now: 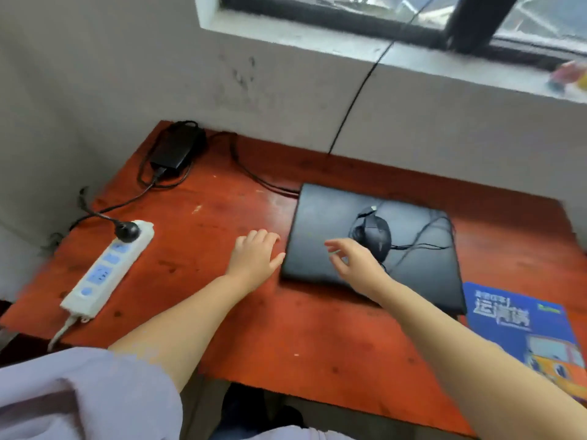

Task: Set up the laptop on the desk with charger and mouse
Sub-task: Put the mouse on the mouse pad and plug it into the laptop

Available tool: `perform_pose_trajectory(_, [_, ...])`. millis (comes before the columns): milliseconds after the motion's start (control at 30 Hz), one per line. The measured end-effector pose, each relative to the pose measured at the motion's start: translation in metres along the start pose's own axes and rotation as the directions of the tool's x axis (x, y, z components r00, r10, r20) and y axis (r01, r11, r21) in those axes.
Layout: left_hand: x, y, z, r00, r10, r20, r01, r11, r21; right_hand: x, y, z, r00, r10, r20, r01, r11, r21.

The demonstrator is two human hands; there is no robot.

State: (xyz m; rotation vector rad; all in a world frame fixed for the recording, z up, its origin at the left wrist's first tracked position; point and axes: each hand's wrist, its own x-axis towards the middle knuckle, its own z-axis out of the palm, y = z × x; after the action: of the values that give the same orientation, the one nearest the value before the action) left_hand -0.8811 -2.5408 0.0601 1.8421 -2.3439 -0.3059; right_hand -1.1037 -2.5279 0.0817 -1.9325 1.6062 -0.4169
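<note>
A closed black laptop (324, 236) lies on the red-brown desk (286, 328), right of centre. On its lid rests a black wired mouse (376, 233) with its thin cord looped loosely to the right. At the desk's far left corner lies the black charger brick (176, 149); one cable runs to the laptop's back left corner, the other ends in a round plug (127, 231) seated in a white power strip (106, 269). My left hand (254, 257) lies flat and open on the desk, its thumb at the laptop's left edge. My right hand (355, 265) hovers open over the lid, just left of the mouse.
A blue booklet (524, 325) lies at the desk's right front, partly under my right forearm. A grey wall and a window sill stand behind the desk. A thin black wire (355, 96) hangs down the wall. The power strip's white cord drops off the front left edge.
</note>
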Motion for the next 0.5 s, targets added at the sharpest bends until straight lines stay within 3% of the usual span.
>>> perform_pose_trajectory(167, [0.032,0.081,0.019,0.967,0.242,0.080,-0.239,0.970,-0.037,-0.062,0.060,-0.050,0.961,0.201,-0.187,-0.198,0.980,0.034])
perform_pose_trajectory(267, [0.054,0.106,0.024,0.952,0.286,0.107,-0.278,0.957,-0.078,-0.074,0.077,-0.061,0.916,0.300,-0.268,-0.291,0.954,0.074])
perform_pose_trajectory(333, [0.072,0.115,0.025,0.958,0.255,0.134,-0.232,0.958,-0.167,-0.067,0.079,-0.061,0.889,0.342,-0.305,-0.322,0.940,0.117])
perform_pose_trajectory(500, [0.123,0.131,0.030,0.953,0.051,0.300,0.053,0.943,-0.328,-0.010,0.060,-0.046,0.837,0.463,-0.291,-0.433,0.886,0.164])
